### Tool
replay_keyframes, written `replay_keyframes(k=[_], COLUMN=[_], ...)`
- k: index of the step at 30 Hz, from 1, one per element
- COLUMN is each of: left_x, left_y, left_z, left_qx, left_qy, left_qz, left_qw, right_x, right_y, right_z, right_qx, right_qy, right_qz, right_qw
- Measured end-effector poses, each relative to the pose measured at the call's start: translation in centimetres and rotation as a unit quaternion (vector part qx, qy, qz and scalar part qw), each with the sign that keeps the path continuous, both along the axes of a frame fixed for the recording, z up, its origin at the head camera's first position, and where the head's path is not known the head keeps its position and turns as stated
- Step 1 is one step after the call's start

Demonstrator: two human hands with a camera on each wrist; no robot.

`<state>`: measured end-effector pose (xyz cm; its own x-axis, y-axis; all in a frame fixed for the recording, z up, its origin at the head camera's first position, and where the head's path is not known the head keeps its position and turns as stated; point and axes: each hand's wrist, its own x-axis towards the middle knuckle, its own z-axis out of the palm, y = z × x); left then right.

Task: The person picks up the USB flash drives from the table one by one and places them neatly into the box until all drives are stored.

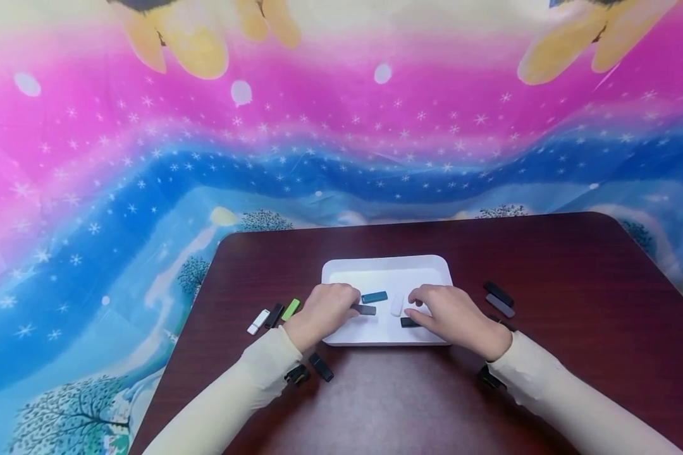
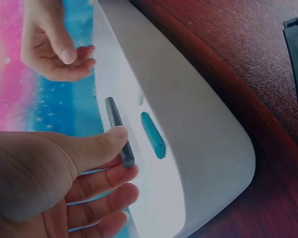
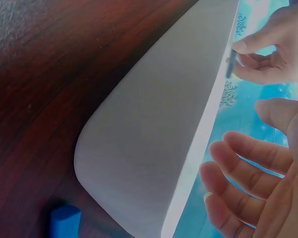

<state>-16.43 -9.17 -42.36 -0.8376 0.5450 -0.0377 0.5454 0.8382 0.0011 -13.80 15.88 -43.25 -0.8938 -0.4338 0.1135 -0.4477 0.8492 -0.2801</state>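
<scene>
My left hand pinches a grey USB stick between thumb and forefinger above the left part of the white tray. In the tray lie a teal USB stick, a white one and a black one. My right hand hovers over the tray's right side with fingers loosely bent. Nothing shows between its fingers in the right wrist view, where the right hand has thumb and fingers apart. The right hand hides part of the black stick in the head view.
Left of the tray lie a white stick, a black stick and a green stick. Another black stick is near the front left. A black stick and a grey stick lie at the right on the dark wooden table.
</scene>
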Motion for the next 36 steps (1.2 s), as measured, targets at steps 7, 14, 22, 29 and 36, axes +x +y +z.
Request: replay_keyframes(k=[7,14,22,29,36], left_x=[-0.2,-0.5,-0.6,-0.7,-0.9], left_y=[0.3,0.6,0.9,0.7,0.3], left_z=[-1.0,-1.7,-2.0,-2.0,-1.6], left_qx=[0.000,-0.011,-0.039,-0.043,-0.017], left_qy=[-0.025,-0.021,-0.021,-0.046,-0.051], left_qz=[0.001,-0.008,-0.013,0.001,0.024], left_qw=[0.9997,0.9997,0.9989,0.9980,0.9983], right_x=[0.1,0.1,0.1,0.0,-0.1], right_y=[0.0,0.2,0.3,0.3,0.4], right_z=[0.0,-0.2,-0.2,-0.3,-0.4], right_qx=[-0.002,-0.002,-0.001,0.000,0.002], right_qy=[-0.003,0.000,0.005,-0.006,-0.019], right_qz=[0.004,-0.002,-0.001,-0.003,-0.007], right_qw=[1.0000,1.0000,1.0000,1.0000,0.9998])
